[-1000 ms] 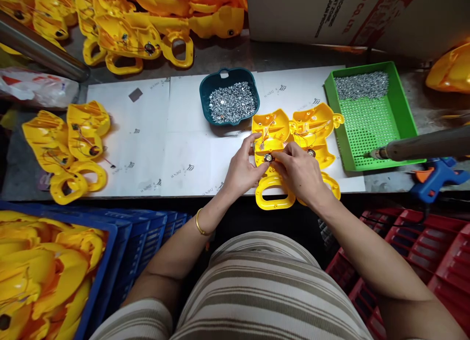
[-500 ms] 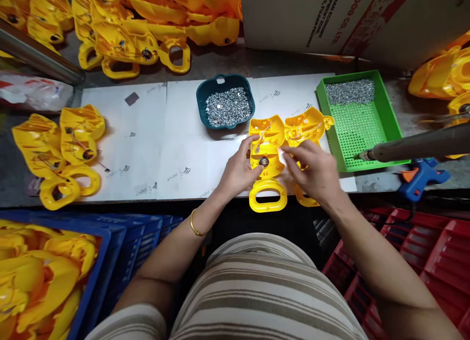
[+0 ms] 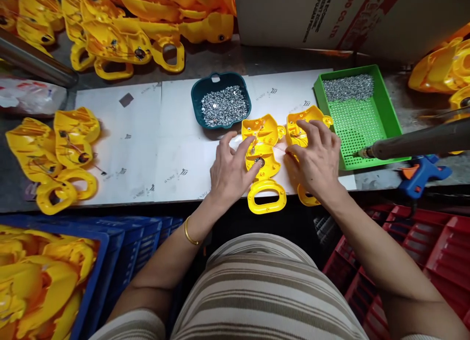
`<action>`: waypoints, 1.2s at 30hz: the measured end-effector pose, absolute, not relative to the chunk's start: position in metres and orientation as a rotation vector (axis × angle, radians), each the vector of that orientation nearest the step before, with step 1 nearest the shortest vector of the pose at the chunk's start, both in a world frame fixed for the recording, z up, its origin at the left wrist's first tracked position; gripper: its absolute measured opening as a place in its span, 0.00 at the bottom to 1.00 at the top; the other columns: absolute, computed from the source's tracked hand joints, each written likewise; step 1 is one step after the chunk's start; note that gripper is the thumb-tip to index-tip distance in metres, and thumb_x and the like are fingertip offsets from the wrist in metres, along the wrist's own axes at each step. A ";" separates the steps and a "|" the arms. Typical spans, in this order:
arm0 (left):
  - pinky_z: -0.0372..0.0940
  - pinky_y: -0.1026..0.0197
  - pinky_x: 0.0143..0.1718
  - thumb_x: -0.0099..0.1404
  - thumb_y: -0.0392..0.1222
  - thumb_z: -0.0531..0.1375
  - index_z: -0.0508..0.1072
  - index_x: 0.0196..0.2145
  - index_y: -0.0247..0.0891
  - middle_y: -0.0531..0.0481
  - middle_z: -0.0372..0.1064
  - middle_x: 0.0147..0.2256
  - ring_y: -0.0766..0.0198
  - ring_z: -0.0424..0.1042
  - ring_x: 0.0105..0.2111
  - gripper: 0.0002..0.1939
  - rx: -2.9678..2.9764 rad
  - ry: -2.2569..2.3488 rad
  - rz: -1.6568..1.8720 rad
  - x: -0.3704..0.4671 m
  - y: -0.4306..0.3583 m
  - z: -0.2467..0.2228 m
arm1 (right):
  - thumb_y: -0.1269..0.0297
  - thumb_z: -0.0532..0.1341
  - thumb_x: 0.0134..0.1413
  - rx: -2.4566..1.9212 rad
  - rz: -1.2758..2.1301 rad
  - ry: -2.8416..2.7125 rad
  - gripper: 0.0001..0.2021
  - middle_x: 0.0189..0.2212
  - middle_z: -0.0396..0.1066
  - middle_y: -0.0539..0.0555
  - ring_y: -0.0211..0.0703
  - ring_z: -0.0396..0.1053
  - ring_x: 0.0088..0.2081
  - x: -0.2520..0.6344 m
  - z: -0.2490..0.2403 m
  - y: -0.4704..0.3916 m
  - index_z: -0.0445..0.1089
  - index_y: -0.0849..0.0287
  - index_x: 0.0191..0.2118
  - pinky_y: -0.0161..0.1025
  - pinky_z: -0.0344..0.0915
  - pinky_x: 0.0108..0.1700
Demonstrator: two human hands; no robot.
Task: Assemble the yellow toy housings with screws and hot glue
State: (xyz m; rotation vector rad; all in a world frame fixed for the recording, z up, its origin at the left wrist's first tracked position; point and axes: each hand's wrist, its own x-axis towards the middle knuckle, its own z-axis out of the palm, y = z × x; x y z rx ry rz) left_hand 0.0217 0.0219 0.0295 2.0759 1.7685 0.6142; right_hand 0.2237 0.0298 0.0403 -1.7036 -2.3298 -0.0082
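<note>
A: Largest item first. What covers the work surface?

B: A white printed sheet (image 3: 143,129), flat on the bench (image 3: 213,58). It probably spares the plastic from scratching.

A: Next?

B: The green basket (image 3: 392,107), at the sheet's right end. Small metal pieces (image 3: 348,87) are heaped at its far side, perhaps to leave the perforated floor usable.

A: The shells?

B: The left yellow shell (image 3: 270,159) and right yellow shell (image 3: 312,113) lie side by side at the sheet's near edge, hollow side up, handles toward the body. That likely leaves the interiors reachable by both hands.

A: The teal tub (image 3: 197,112)?

B: Just beyond the left shell, holding shiny metal bits (image 3: 224,106); presumably set there for short reach.

A: Hands?

B: Left hand (image 3: 229,171): fingers spread, thumb over the left shell, apparently steadying it. Right hand (image 3: 318,158): over the right shell, fingers curved and apart.

A: Smallest items?

B: Thin wires (image 3: 280,148) run from the left shell to the right thumb; whether they are pinched, I cannot tell. A round metal part (image 3: 259,161) sits inside the left shell, the left thumb at its edge, possibly keeping it seated.
</note>
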 end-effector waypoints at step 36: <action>0.52 0.43 0.61 0.64 0.51 0.62 0.75 0.37 0.43 0.43 0.65 0.56 0.47 0.56 0.61 0.11 2.189 1.858 0.876 0.004 -0.014 0.020 | 0.67 0.61 0.58 -1.550 0.929 -2.083 0.07 0.32 0.78 0.52 0.40 0.73 0.30 0.213 0.039 0.013 0.77 0.58 0.38 0.35 0.63 0.33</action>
